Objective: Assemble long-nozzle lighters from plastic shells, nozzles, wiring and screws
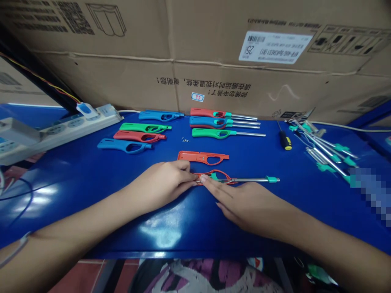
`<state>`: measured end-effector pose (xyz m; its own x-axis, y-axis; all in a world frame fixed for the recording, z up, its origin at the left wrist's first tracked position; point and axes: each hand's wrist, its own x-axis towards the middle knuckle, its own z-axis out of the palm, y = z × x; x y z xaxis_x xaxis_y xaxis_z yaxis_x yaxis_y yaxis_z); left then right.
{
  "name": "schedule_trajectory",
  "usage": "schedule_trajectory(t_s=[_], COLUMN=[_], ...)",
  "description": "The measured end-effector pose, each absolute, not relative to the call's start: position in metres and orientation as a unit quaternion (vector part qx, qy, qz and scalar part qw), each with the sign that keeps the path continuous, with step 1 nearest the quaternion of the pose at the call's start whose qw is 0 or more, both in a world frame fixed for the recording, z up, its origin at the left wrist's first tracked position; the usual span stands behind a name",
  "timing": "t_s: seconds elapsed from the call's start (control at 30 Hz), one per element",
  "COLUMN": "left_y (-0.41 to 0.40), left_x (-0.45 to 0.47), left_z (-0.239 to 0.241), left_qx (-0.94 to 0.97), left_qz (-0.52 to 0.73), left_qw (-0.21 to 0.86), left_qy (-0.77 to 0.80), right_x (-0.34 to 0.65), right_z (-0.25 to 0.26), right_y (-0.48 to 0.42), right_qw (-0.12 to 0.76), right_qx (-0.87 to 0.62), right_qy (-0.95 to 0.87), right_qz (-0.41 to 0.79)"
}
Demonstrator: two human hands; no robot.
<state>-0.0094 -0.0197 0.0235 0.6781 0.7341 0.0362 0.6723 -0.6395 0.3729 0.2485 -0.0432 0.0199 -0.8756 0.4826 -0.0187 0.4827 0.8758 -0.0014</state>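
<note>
At the near middle of the glossy blue tabletop [91, 179], I am pressing both bare hands onto a half-built red plastic lighter shell with a long metal nozzle [227, 178]. My left hand [161, 183] is pinching the shell's handle end, its grip closed on the plastic. My right hand [244, 203] is lying flat, fingers together, with the fingertips [205, 179] touching the shell near its green trigger piece; that grip is not clamped, only pressing. The nozzle is pointing right, ending in a small teal cap [271, 179].

Just beyond my hands, a matching red half shell [203, 156] is lying open and apart. I judge that I am seating the inner parts, and that the next move calls for lifting that cover and lining it up squarely over the filled half.

Farther back, finished lighters with nozzles [226, 123] are lying in a row, and empty coloured handle shells [137, 134] are lying to their left. A yellow-and-black screwdriver [284, 140] and a heap of loose metal nozzles with teal fittings [326, 152] are lying on the right. A white power strip [61, 128] is sitting at far left, before cardboard boxes [195, 53].
</note>
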Motion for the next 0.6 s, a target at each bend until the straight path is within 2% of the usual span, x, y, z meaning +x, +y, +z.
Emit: schedule_trajectory(t_s=[0.13,0.27,0.37,0.6], left_y=[-0.02,-0.021,-0.023,-0.025], left_x=[-0.011,-0.013,-0.009,0.0], left_z=[0.024,0.027,0.03,0.015], left_qx=[0.906,0.915,0.92,0.937], left_qz=[0.104,0.139,0.164,0.138], left_qw=[0.153,0.092,0.069,0.101], left_qy=[0.38,0.368,0.348,0.305], right_x=[0.25,0.254,0.254,0.251], right_z=[0.02,0.024,0.026,0.021], right_y=[-0.039,-0.027,-0.024,-0.025], right_qw=[-0.048,-0.12,-0.112,-0.064], right_qx=[0.269,0.352,0.372,0.362], right_qy=[0.962,0.928,0.921,0.929], right_qz=[-0.006,0.003,-0.006,-0.039])
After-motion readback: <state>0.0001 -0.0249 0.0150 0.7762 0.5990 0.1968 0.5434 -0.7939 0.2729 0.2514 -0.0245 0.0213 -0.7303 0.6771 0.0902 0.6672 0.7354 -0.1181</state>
